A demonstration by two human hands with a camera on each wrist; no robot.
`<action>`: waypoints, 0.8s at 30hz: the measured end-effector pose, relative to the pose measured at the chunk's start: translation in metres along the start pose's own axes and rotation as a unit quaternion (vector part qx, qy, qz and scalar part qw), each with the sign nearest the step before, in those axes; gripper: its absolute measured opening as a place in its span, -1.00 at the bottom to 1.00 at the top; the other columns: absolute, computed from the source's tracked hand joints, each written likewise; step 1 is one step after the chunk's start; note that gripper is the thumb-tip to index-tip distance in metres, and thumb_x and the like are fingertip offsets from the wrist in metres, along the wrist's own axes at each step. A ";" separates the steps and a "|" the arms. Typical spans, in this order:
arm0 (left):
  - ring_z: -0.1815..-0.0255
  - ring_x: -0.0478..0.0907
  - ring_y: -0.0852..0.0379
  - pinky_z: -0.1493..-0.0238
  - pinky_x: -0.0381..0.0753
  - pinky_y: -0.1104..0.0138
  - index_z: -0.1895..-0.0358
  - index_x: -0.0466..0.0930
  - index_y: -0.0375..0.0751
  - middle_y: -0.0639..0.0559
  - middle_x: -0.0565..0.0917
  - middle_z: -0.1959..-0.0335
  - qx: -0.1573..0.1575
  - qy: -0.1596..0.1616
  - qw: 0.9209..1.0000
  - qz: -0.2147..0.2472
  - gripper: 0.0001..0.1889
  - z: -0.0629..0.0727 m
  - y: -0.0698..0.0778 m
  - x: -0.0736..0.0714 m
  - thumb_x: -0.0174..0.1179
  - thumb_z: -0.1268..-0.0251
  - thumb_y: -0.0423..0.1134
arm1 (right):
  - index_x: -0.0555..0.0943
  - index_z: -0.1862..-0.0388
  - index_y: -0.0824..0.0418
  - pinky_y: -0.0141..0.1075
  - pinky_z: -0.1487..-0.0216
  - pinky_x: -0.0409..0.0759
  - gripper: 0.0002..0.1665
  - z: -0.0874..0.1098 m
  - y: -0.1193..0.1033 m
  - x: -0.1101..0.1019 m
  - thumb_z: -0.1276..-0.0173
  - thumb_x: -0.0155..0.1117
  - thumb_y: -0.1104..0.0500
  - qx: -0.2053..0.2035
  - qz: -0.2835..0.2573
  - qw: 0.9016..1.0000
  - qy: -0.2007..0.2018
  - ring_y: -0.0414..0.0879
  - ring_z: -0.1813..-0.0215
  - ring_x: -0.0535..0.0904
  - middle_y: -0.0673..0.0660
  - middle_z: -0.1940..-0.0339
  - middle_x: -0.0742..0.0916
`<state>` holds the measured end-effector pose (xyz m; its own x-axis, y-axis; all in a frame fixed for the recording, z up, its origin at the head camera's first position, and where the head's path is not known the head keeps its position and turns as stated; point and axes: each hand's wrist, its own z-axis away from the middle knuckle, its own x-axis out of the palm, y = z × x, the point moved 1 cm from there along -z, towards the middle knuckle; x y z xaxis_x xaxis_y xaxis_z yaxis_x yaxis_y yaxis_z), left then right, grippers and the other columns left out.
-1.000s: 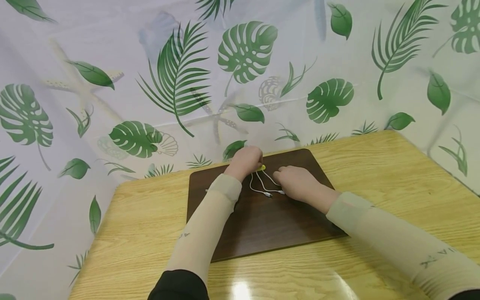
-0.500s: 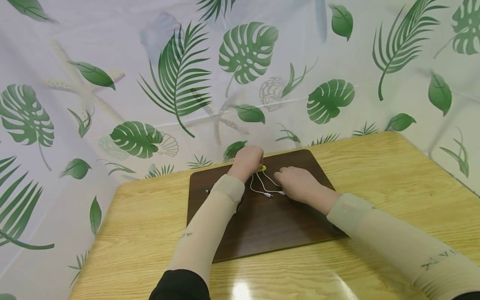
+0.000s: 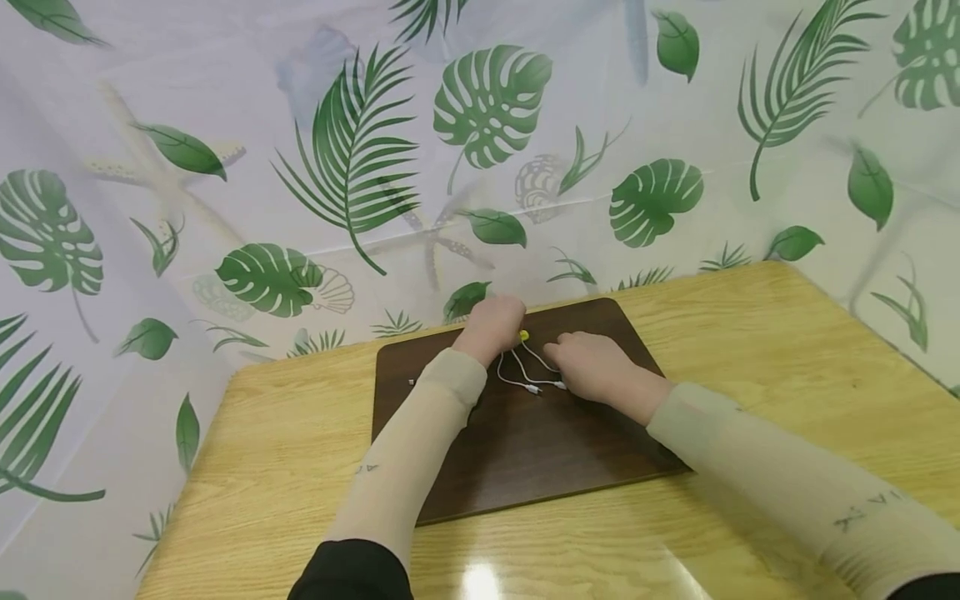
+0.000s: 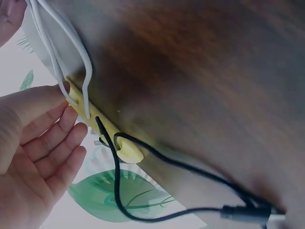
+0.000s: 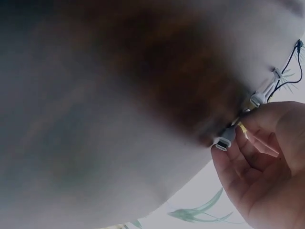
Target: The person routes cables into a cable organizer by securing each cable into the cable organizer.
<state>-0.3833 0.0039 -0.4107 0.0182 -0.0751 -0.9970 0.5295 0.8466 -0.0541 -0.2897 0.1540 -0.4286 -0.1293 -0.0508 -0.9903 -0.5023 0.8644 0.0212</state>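
Observation:
My left hand [image 3: 491, 325] is at the far edge of the brown board. In the left wrist view its thumb and index finger pinch one end of a yellow cable holder [image 4: 109, 126]. White cables [image 4: 88, 69] pass through that end. A black cable [image 4: 181, 167] loops out near the holder's rounded end, with a black plug [image 4: 245, 213] beyond. To the right, my right hand [image 3: 596, 367] pinches a white USB-C plug [image 5: 224, 142] between thumb and fingers, its metal tip showing. Another white plug [image 5: 257, 98] lies just past the thumb.
The dark brown board [image 3: 540, 450] lies on a light wooden table [image 3: 262, 450]. A small metal plug tip [image 3: 411, 382] shows on its left side. Behind the table hangs a leaf-patterned cloth [image 3: 487, 192], close to the board's back edge.

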 end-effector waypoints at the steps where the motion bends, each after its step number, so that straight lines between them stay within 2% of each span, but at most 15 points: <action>1: 0.38 0.55 0.09 0.18 0.69 0.18 0.41 0.62 -0.10 0.04 0.71 0.36 0.002 -0.005 1.000 -0.001 -0.76 0.001 0.000 0.000 0.30 -0.52 -0.20 | 0.55 0.38 0.18 -0.01 0.38 0.65 -0.82 -0.001 0.000 -0.001 -0.32 0.30 0.42 0.002 -0.001 1.000 -0.005 0.15 0.32 0.70 0.19 0.42 0.67; 6: 0.38 0.47 0.09 0.24 0.57 0.20 0.38 0.61 -0.11 0.05 0.65 0.37 0.010 -0.023 1.000 0.002 -0.80 0.005 0.000 -0.006 0.28 -0.50 -0.22 | 0.57 0.35 0.18 0.00 0.36 0.66 -0.84 -0.004 0.001 -0.006 -0.27 0.34 0.40 0.001 0.004 1.000 -0.028 0.16 0.30 0.70 0.21 0.38 0.68; 11: 0.30 0.60 0.08 0.10 0.69 0.17 0.36 0.62 -0.09 0.07 0.68 0.34 0.030 -0.029 0.999 -0.025 -0.72 0.007 0.001 -0.008 0.38 -0.44 -0.01 | 0.60 0.31 0.19 0.00 0.32 0.67 -0.85 -0.006 0.002 -0.010 -0.24 0.37 0.39 -0.004 0.009 0.999 -0.042 0.16 0.28 0.71 0.21 0.36 0.70; 15: 0.04 0.72 0.01 -0.15 0.68 0.16 0.17 0.74 -0.10 0.01 0.76 0.12 0.051 -0.042 0.995 -0.078 -0.64 0.011 0.005 -0.005 0.38 -0.41 0.14 | 0.59 0.31 0.17 -0.04 0.35 0.64 -0.82 -0.007 0.003 -0.011 -0.22 0.39 0.38 -0.008 0.009 0.998 -0.055 0.11 0.31 0.68 0.18 0.37 0.68; 19: -0.23 0.64 -0.04 -0.39 0.57 0.13 -0.01 0.74 -0.07 -0.05 0.72 -0.12 0.061 -0.058 0.988 -0.128 -0.55 0.019 0.009 -0.002 0.30 -0.44 0.25 | 0.61 0.27 0.17 -0.07 0.34 0.63 -0.82 -0.007 0.003 -0.010 -0.22 0.40 0.38 -0.017 0.009 0.997 -0.069 0.08 0.32 0.67 0.17 0.36 0.68; 24: -0.35 0.58 -0.06 -0.42 0.57 0.11 -0.11 0.73 -0.09 -0.08 0.67 -0.23 0.055 -0.055 0.988 -0.130 -0.47 0.025 0.009 0.004 0.26 -0.46 0.30 | 0.63 0.24 0.15 -0.06 0.34 0.63 -0.83 -0.006 0.002 -0.010 -0.25 0.40 0.35 -0.024 0.010 0.997 -0.076 0.07 0.31 0.67 0.16 0.34 0.69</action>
<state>-0.3571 -0.0017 -0.4137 -0.0408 -0.3445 -0.9379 0.6179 0.7290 -0.2946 -0.2949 0.1535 -0.4180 -0.0094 0.0454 -0.9989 -0.5419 0.8393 0.0433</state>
